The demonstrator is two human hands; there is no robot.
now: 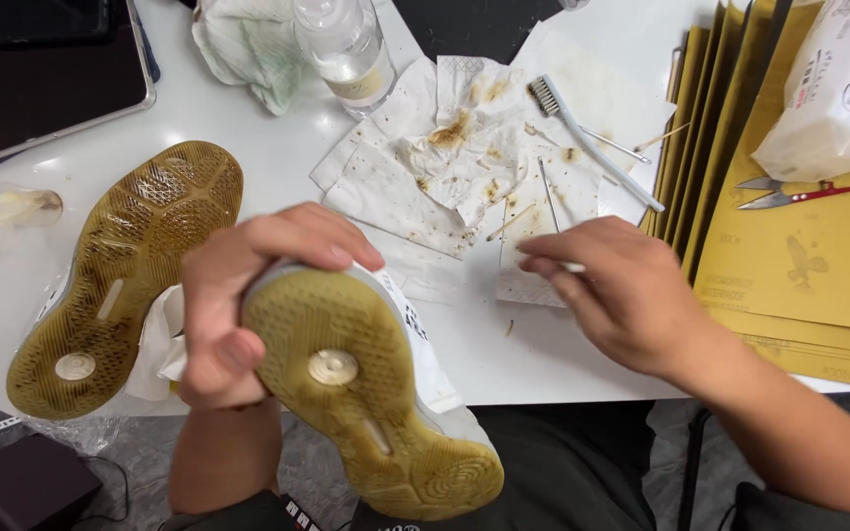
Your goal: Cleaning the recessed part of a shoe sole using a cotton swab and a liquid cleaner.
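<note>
My left hand (238, 305) grips a white sneaker (371, 388) turned sole up, its yellowed gum sole facing me, held over the table's near edge. My right hand (617, 290) hovers to the right of it, fingers pinched on a thin white stick-like thing (571, 266) above soiled paper. A second sneaker (125, 275) lies sole up on the white table (277, 157) to the left, with white tissue stuffed beside it.
Stained paper towels (464, 157) carry a small brush (587, 138), thin sticks and dirt crumbs. A clear bottle (346, 49) and crumpled cloth (243, 44) stand behind. Yellow sandpaper sheets (789, 256), red snips (809, 192) and a tissue pack (838, 88) lie right. A tablet (41, 69) sits far left.
</note>
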